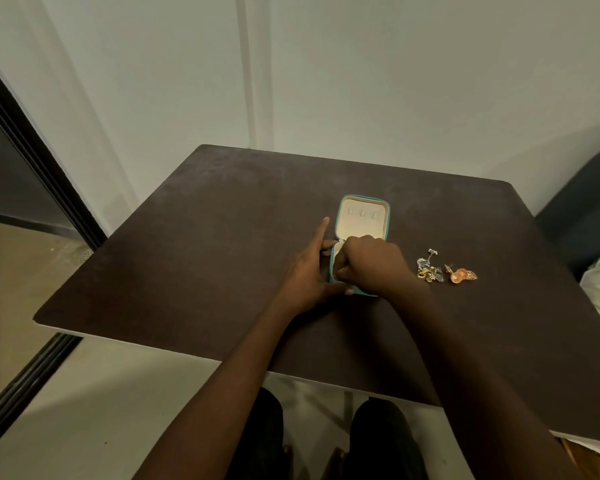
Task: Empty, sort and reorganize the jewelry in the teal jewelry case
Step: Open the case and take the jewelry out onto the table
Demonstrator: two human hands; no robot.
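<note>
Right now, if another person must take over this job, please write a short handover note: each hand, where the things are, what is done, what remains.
Left hand: fingers mostly straight, resting against the left side of the open teal jewelry case, steadying it.
Right hand: fingers curled, reaching into the case's near half; whether it holds a piece is hidden.
Jewelry pile and orange-gold pieces lie on the brown table, right of the case.
Done: some jewelry taken out; lid's cream lining looks bare.
Left: finish emptying, sort, put everything back.
</note>
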